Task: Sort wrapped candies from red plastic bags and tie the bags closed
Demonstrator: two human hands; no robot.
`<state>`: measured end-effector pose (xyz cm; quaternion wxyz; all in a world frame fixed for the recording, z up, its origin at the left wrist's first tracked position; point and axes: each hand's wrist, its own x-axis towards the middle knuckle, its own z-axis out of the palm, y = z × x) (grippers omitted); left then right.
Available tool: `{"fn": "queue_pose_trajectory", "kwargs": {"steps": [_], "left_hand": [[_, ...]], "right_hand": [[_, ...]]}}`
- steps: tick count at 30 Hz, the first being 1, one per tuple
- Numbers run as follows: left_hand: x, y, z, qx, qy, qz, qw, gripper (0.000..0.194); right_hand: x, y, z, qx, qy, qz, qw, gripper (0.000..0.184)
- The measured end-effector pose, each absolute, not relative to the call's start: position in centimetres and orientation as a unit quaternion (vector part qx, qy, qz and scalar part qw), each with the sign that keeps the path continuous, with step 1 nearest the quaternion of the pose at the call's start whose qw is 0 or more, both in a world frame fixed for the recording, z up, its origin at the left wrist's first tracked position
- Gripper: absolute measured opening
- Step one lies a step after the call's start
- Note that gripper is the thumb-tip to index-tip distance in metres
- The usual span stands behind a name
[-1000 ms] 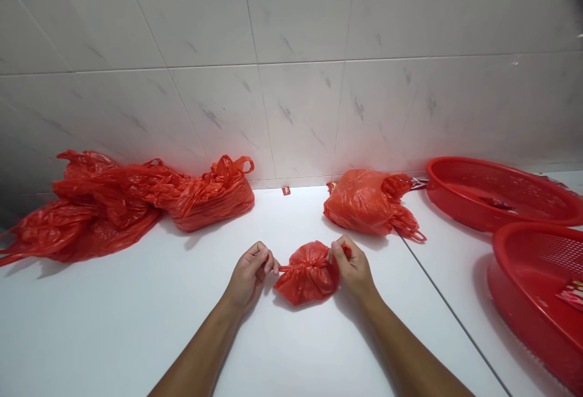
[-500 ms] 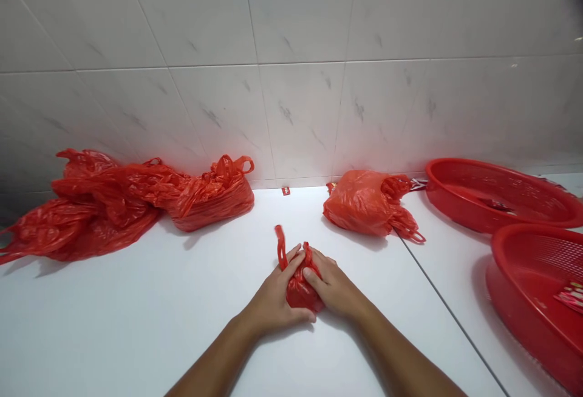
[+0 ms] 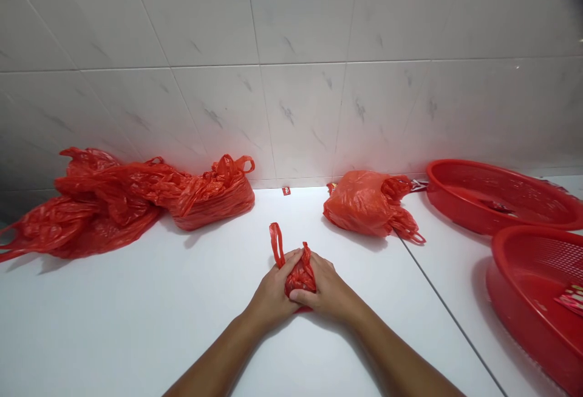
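A small red plastic bag [image 3: 300,275] sits on the white counter [image 3: 136,312] in front of me, squeezed into a tight bundle. My left hand [image 3: 272,291] and my right hand [image 3: 328,291] press in on it from either side, fingers wrapped round it. One handle loop [image 3: 276,242] of the bag sticks up above my left hand. Most of the bundle is hidden between my palms.
A heap of loose red bags [image 3: 82,203] lies at the back left, with a filled one [image 3: 214,196] beside it. Another stuffed red bag [image 3: 368,203] lies at the back right. Two red plastic baskets [image 3: 496,193] [image 3: 542,300] stand at the right. A tiled wall closes the back.
A second ago my hands pulled the bag's handles apart sideways. They have since come together and closed round the bag, squeezing it smaller, with one handle now standing up.
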<state>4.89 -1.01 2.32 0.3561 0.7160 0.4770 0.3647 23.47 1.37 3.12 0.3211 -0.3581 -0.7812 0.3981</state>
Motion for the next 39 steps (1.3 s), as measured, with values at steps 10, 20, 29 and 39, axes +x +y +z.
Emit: {"fn": "queue_pose_trajectory", "kwargs": {"steps": [10, 20, 29, 39], "left_hand": [[5.2, -1.1, 2.4, 0.7, 0.504, 0.354, 0.362, 0.084], [4.3, -1.2, 1.3, 0.743, 0.509, 0.29, 0.323, 0.132], [4.4, -1.4, -0.7, 0.752, 0.513, 0.324, 0.257, 0.106], [4.5, -1.5, -0.5, 0.777, 0.518, 0.29, 0.21, 0.109]], "right_hand": [[23.2, 1.4, 2.6, -0.368, -0.797, 0.372, 0.302, 0.044], [22.8, 1.0, 1.9, -0.373, -0.83, 0.308, 0.277, 0.047], [22.3, 0.6, 2.0, -0.385, -0.83, 0.295, 0.275, 0.053], [21.7, 0.2, 1.7, -0.385, -0.846, 0.251, 0.271, 0.049]]}}
